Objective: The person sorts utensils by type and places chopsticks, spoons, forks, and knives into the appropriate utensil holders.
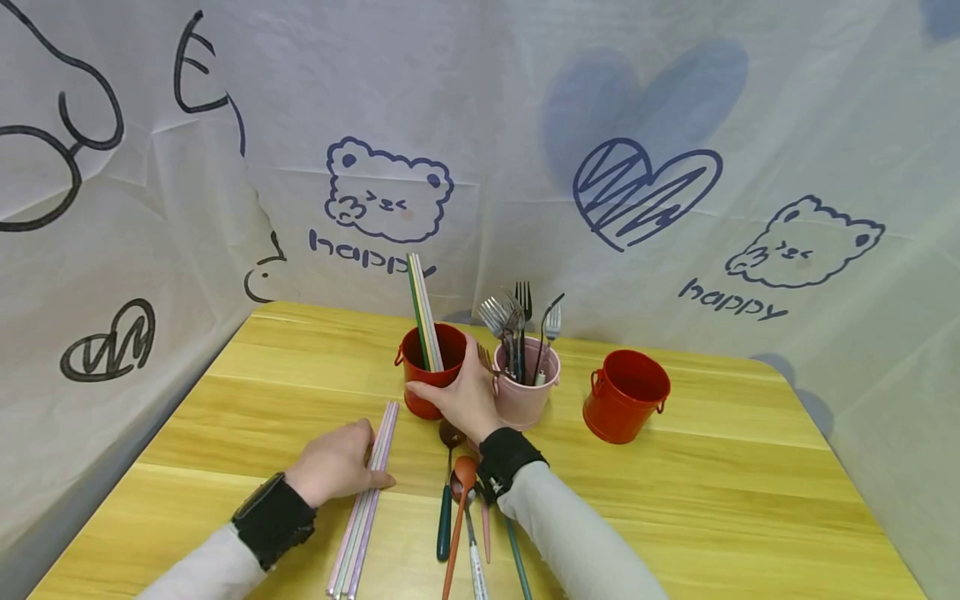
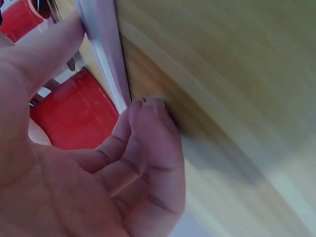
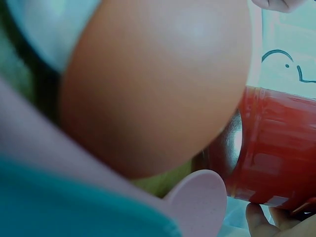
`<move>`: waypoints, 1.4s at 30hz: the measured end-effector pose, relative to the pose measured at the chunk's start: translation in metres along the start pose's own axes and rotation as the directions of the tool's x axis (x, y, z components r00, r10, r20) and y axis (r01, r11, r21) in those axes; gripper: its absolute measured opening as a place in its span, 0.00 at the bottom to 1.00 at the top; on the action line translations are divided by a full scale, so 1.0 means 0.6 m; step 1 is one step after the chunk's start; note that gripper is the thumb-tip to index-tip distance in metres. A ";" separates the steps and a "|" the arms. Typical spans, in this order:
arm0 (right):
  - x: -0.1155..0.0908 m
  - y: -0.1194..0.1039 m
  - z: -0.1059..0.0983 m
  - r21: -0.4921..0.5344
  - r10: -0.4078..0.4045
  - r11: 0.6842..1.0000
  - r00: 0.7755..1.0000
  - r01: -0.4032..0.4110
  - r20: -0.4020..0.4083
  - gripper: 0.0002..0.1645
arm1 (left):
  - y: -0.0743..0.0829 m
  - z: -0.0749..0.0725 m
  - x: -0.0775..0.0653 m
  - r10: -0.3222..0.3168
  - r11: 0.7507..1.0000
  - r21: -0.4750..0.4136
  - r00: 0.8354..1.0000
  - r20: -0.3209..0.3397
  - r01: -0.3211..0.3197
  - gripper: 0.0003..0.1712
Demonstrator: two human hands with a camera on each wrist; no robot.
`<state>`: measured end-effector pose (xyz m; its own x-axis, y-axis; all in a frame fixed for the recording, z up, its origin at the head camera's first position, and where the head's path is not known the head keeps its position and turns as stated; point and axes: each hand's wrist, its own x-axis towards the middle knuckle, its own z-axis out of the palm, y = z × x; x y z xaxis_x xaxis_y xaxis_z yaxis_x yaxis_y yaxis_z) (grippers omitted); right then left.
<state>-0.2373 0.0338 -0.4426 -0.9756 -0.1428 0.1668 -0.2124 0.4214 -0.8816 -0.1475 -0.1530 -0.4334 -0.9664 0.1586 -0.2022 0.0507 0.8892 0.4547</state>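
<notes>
My left hand (image 1: 337, 462) grips a bundle of pale pink, white and lilac chopsticks (image 1: 365, 508) lying on the table, with its thumb on one side and curled fingers on the other. In the left wrist view the chopsticks (image 2: 101, 44) pass between thumb and fingers. My right hand (image 1: 467, 396) holds a red bucket (image 1: 422, 402) by its side, thumb across the front. Green, yellowish and white chopsticks (image 1: 424, 312) stand tilted inside that bucket. The right wrist view shows fingers (image 3: 264, 222) against the red bucket (image 3: 281, 148).
A pink bucket (image 1: 521, 404) full of forks (image 1: 517, 321) stands beside the right hand. Farther right is another red bucket (image 1: 617, 421). Several spoons lie below the right wrist, among them an orange spoon (image 1: 465, 475) and one with a dark green handle (image 1: 444, 525).
</notes>
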 end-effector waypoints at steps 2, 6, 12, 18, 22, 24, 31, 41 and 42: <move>0.001 0.000 -0.001 -0.001 0.001 1.000 1.000 -0.001 0.000 0.57 | -0.004 -0.002 0.000 -0.021 1.000 0.007 1.000 -0.002 0.021 0.26; 0.001 0.000 -0.001 -0.007 0.002 1.000 1.000 -0.002 -0.003 0.57 | -0.009 -0.006 -0.001 -0.047 0.999 0.023 0.999 -0.011 0.048 0.22; 0.001 -0.001 -0.002 -0.007 0.004 1.000 1.000 -0.004 -0.001 0.57 | -0.013 -0.009 -0.001 -0.079 0.997 0.010 0.997 0.006 0.079 0.23; 0.000 0.000 -0.002 -0.003 -0.002 1.000 1.000 0.002 0.000 0.57 | -0.018 -0.011 0.001 -0.095 0.995 -0.023 0.995 0.032 0.095 0.22; -0.001 -0.001 -0.002 -0.002 -0.009 1.000 1.000 0.009 -0.002 0.57 | -0.022 -0.011 0.002 -0.090 0.995 -0.045 0.995 0.048 0.092 0.20; -0.001 -0.001 -0.002 -0.003 -0.011 1.000 1.000 0.011 -0.004 0.57 | -0.024 -0.011 0.002 -0.080 0.995 -0.050 0.996 0.048 0.082 0.22; -0.001 -0.001 -0.001 -0.001 -0.008 1.000 1.000 0.008 -0.006 0.57 | -0.028 -0.015 0.003 -0.038 0.998 -0.050 0.998 0.042 0.040 0.20; 0.000 -0.001 -0.001 -0.005 -0.015 1.000 1.000 0.015 -0.005 0.57 | -0.033 -0.034 0.004 0.039 0.978 -0.206 0.999 -0.009 -0.040 0.09; 0.000 -0.001 -0.001 -0.006 -0.015 1.000 1.000 0.015 -0.005 0.57 | -0.034 -0.037 0.005 0.050 0.975 -0.216 0.999 -0.015 -0.052 0.09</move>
<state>-0.2372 0.0338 -0.4419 -0.9725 -0.1451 0.1821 -0.2274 0.4243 -0.8765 -0.1572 -0.1800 -0.4239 -0.9663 0.1965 -0.1663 0.0454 0.7660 0.6412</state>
